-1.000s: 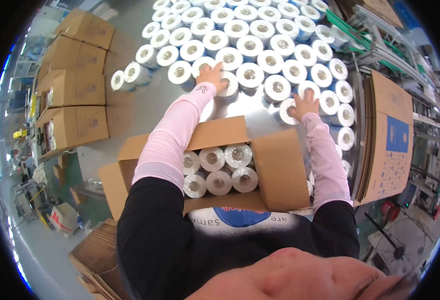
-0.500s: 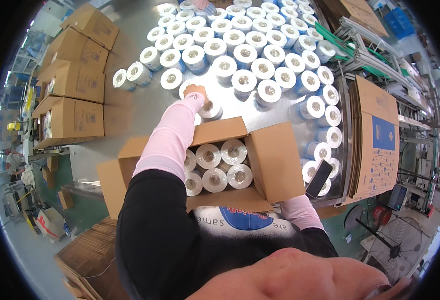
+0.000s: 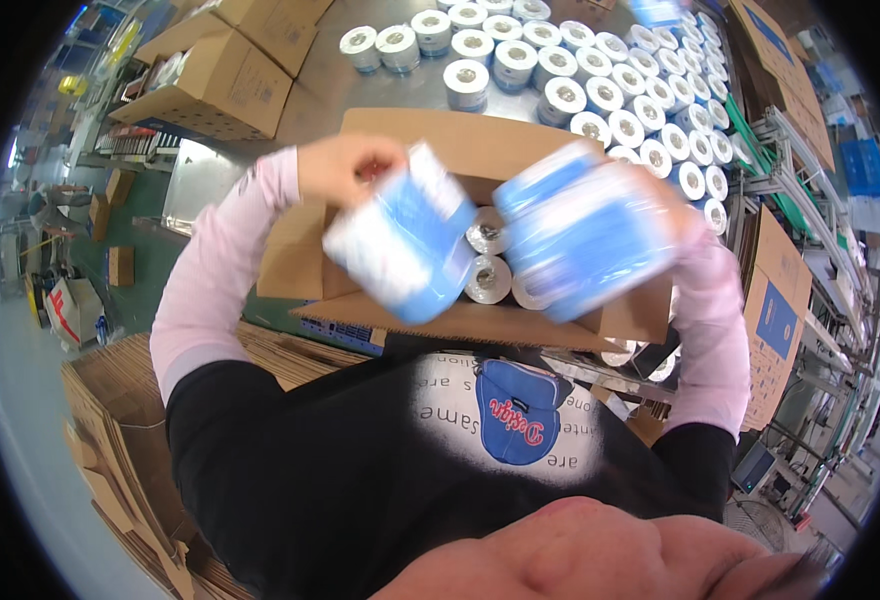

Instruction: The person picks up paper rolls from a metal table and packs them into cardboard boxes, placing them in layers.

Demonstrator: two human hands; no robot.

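Observation:
My left hand [image 3: 350, 168] is closed on blue-and-white wrapped rolls [image 3: 395, 250], apparently a pair, tilted above the left half of an open cardboard box [image 3: 440, 128]. Over the box's right half, my right hand [image 3: 665, 205] grips another pair of blue-and-white rolls [image 3: 590, 245], smeared by motion. Between the two held bundles, white-ended rolls [image 3: 488, 280] with hollow cores stand upright inside the box. The held rolls hide much of the box's inside, and the right fingers are mostly blurred.
Many upright rolls [image 3: 557, 62] crowd the metal table beyond the box and to the right. Packed cartons [image 3: 230, 85] stand at the far left. Flattened cardboard [image 3: 110, 390] is stacked at the lower left, more [image 3: 770, 320] at the right. A dark phone [image 3: 657, 355] lies near the box's right corner.
My left hand has come back from the rolls on the table to above the box, now with rolls in it. My right hand has risen from beside the box, also holding rolls. The view has shifted.

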